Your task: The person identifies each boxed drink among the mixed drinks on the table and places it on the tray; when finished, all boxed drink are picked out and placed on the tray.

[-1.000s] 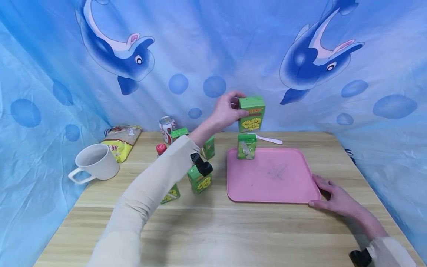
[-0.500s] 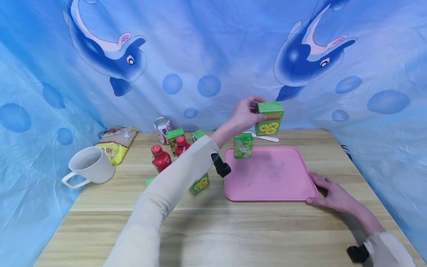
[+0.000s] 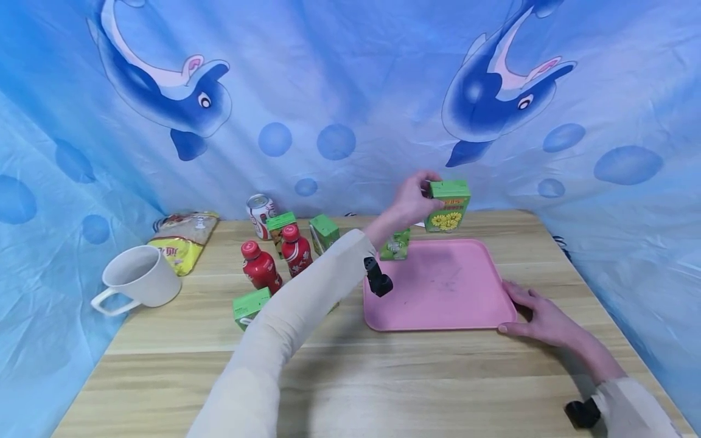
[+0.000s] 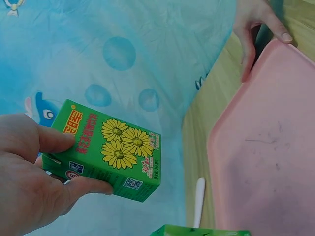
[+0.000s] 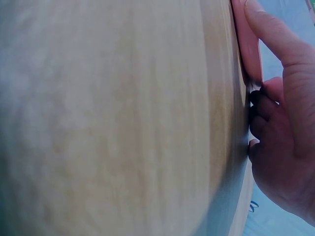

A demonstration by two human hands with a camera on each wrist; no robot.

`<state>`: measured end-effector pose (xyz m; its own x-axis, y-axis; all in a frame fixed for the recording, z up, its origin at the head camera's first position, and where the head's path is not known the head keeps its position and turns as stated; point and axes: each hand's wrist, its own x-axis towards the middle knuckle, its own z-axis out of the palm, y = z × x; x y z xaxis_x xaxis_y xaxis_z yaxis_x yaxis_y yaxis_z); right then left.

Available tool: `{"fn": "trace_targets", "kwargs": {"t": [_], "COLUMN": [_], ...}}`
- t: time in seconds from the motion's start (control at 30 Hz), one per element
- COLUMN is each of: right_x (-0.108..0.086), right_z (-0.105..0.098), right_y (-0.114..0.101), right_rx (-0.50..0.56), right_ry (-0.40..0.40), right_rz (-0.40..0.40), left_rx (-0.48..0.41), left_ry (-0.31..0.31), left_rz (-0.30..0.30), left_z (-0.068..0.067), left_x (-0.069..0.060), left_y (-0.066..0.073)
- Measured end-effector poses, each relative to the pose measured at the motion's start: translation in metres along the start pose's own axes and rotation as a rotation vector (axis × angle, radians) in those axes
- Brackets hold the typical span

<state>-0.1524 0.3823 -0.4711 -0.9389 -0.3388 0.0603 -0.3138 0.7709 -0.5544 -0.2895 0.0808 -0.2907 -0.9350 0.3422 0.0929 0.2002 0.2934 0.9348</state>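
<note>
Green card and printed yellow flowers make up the carton (image 3: 449, 212), which is pinched between the thumb and fingers of the left hand (image 3: 413, 199). It is gripped at its lettered end, roughly upright, and appears off the table beyond the tray's far edge. From the left wrist, a slim white utensil (image 4: 199, 201) shows past the carton, beside the tray.

Nearer the person than this grip lies the pink tray (image 3: 438, 292), flat on the table. Just left of the grip and closer in, a second carton (image 3: 395, 245) stands at the tray's far left corner, partly behind the left wrist. To the right and nearer the person, the right hand (image 3: 542, 319) holds the tray's near right corner, thumb at the rim and the other fingers bent in beside it.

Well to the left of the carton grip are two red bottles (image 3: 261, 267), a can (image 3: 260, 216) and more green boxes (image 3: 324, 233), some partly covered by the pale sleeve (image 3: 306, 310). Farther left are a yellow-ended bag (image 3: 186, 237) and a white mug (image 3: 145, 280). Pale wood grain marks the table (image 3: 383, 377); behind the grip hangs a blue dolphin curtain (image 3: 383, 91).
</note>
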Motion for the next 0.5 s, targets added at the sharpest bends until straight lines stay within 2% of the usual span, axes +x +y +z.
{"fn": "trace_targets", "kwargs": {"t": [0.23,0.5], "right_x": [0.003,0.001], "right_z": [0.000,-0.001], "right_y": [-0.001,-0.001], "right_rx": [-0.012,-0.005], "right_ry": [-0.011,-0.002], "right_rz": [0.008,0.010], "left_rx": [0.020,0.048], "left_ry": [0.067,0.105], "left_rz": [-0.038,-0.098], "left_z": [0.018,0.038], "left_x": [0.005,0.008], "left_y": [-0.012,-0.023]}}
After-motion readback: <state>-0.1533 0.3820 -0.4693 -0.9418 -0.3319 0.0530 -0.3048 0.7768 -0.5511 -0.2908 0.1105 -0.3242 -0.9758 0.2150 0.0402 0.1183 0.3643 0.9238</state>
